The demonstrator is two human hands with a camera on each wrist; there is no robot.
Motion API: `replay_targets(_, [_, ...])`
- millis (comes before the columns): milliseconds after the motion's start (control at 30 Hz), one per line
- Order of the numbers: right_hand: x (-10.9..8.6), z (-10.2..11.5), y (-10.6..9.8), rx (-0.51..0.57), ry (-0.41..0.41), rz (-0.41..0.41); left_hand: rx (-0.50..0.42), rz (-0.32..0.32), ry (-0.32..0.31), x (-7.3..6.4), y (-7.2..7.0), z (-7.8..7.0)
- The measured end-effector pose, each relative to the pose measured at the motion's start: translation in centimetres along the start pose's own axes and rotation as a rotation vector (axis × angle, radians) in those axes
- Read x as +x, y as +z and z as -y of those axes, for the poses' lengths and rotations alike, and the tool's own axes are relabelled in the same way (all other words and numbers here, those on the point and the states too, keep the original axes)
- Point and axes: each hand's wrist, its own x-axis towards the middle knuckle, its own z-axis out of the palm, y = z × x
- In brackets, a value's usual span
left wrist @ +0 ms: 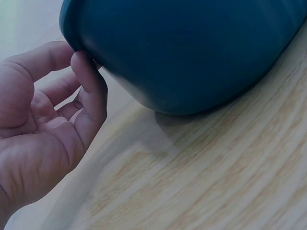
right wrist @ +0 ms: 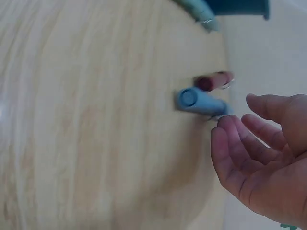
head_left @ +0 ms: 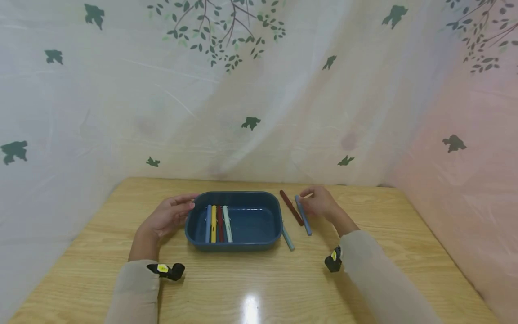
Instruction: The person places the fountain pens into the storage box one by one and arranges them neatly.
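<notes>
My left hand (head_left: 167, 217) holds the left rim of a dark blue rectangular box (head_left: 255, 225); in the left wrist view, thumb and fingers meet at that rim. Inside, a blue pen (head_left: 208, 224), a yellow pen (head_left: 213, 224), a dark red pen (head_left: 220, 224) and a pale green pen (head_left: 228, 224) lie side by side at the left. Right of the box, my right hand (head_left: 319, 202) is at a loose blue pen (head_left: 304, 217). The right wrist view shows its fingertips near that pen's far end, thumb apart. A dark red pen (head_left: 291, 208) lies alongside.
A grey-green pen (head_left: 288, 239) lies against the box's right side, partly hidden by it. Behind the wooden table (head_left: 218, 288) hangs a pale curtain (head_left: 194, 112) with leaf and bird prints. More curtain stands at both sides.
</notes>
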Motion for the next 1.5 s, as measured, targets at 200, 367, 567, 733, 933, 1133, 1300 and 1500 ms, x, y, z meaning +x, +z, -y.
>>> replay_targets(200, [0.2, -0.8, 0.1, -0.057, 0.011, 0.007, -0.015, 0.013, 0.004, 0.0, 0.0, -0.1])
replay_targets(367, [0.3, -0.9, 0.4, -0.102, 0.010, -0.001, -0.016, 0.010, 0.003, 0.0, 0.1, -0.2])
replay_targets(567, [0.3, -0.6, 0.6, -0.222, -0.007, -0.009, -0.012, -0.001, -0.006, 0.1, 0.0, 0.0])
replay_targets(733, [0.2, -0.4, 0.6, -0.274, -0.019, -0.004, -0.008, 0.003, 0.001, 0.1, -0.1, 0.0])
replay_targets(933, [0.3, -1.1, 0.6, -0.236, -0.015, -0.009, -0.001, 0.002, 0.000, 0.1, 0.0, -0.1])
replay_targets(1133, [0.0, -1.4, 0.4, -0.142, 0.008, -0.006, 0.002, 0.003, 0.001, 0.1, 0.1, -0.2])
replay_targets(1300, [-0.1, -1.5, 0.2, -0.101, 0.017, 0.000, 0.001, 0.001, 0.003, 0.2, 0.1, -0.2])
replay_targets(1500, [-0.3, -1.3, 0.1, -0.059, 0.012, 0.025, -0.015, 0.010, 0.009, 0.0, 0.0, -0.1])
